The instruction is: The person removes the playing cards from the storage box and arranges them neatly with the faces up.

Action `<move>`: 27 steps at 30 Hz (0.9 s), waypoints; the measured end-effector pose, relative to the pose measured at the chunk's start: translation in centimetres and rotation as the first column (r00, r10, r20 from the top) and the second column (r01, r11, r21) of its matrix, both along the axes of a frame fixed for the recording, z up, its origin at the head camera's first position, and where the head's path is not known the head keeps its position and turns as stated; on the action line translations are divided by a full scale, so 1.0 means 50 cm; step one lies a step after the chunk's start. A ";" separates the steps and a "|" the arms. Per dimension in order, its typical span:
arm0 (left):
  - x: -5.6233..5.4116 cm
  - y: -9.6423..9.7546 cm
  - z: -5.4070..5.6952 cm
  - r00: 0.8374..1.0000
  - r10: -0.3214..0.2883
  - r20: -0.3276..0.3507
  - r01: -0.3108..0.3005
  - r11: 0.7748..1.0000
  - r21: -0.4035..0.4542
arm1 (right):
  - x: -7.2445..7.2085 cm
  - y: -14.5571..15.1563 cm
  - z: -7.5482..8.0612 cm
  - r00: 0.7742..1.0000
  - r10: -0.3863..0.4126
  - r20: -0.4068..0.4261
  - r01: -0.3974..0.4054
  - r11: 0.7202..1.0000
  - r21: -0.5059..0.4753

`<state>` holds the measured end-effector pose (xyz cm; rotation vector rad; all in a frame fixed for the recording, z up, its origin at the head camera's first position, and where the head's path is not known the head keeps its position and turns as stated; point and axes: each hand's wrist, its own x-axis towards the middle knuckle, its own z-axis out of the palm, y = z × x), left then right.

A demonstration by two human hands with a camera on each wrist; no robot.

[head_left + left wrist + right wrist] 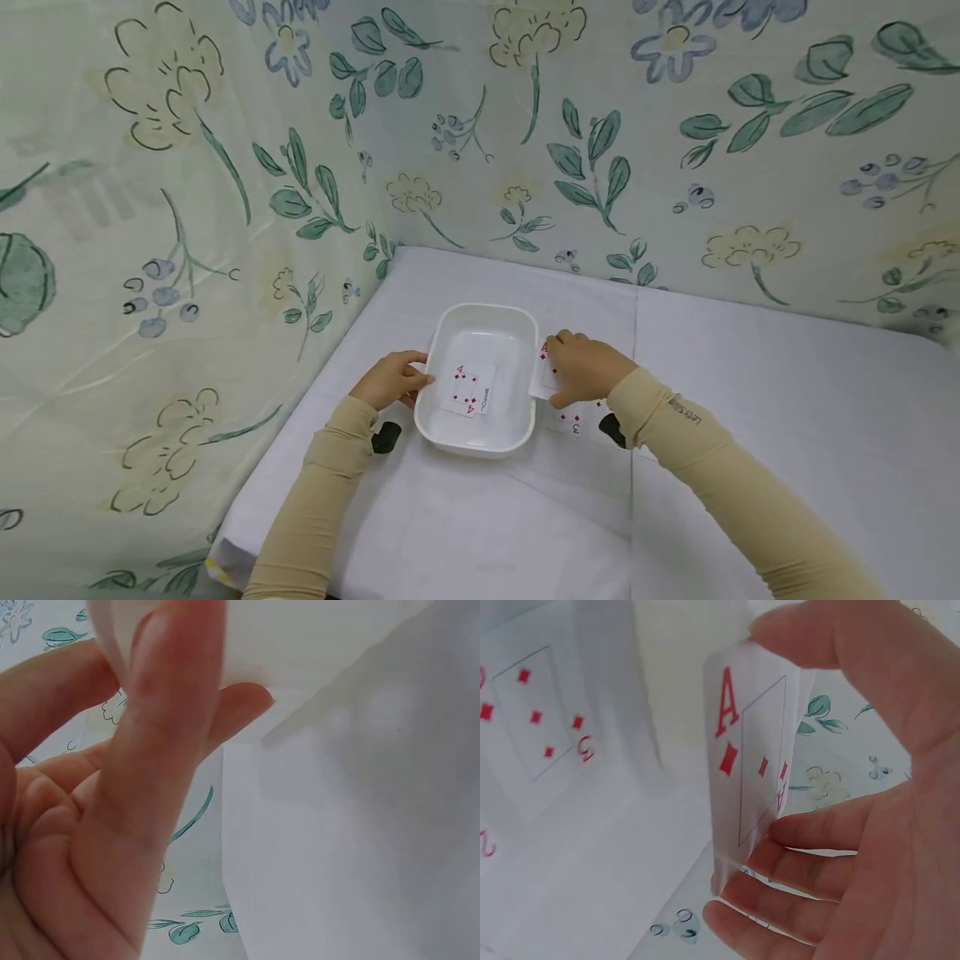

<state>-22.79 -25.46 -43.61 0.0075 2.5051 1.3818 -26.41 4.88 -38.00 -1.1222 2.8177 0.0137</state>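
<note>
White cloth (450,517), floral backdrop (450,92). Gripping tray (512,392) on its left side with left hand (388,380), pinching ace (754,772) in right hand (588,365) at the right rim. Could easily snag the ace there and drop it if lifted too low.

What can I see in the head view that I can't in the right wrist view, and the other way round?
Only the head view shows the left hand gripping the tray, the 4 of diamonds inside it, and the back of the right hand.

Only the right wrist view shows that hand's palm side and both A corners of the ace.

Both show the ace held in the right hand, the white table and the floral cloth.
</note>
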 end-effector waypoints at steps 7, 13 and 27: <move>0.000 -0.002 -0.002 1.000 0.000 0.009 0.000 1.000 0.015 | 0.014 0.106 -0.036 0.996 -0.081 0.039 0.082 0.997 -0.007; 0.004 -0.002 -0.001 1.000 0.004 0.012 -0.004 1.000 0.022 | 0.028 0.192 -0.066 0.989 -0.144 0.042 0.143 0.990 0.019; 0.004 -0.004 -0.003 1.000 -0.016 0.005 0.016 0.999 0.047 | 0.078 0.334 -0.106 0.967 -0.246 0.069 0.243 0.969 0.043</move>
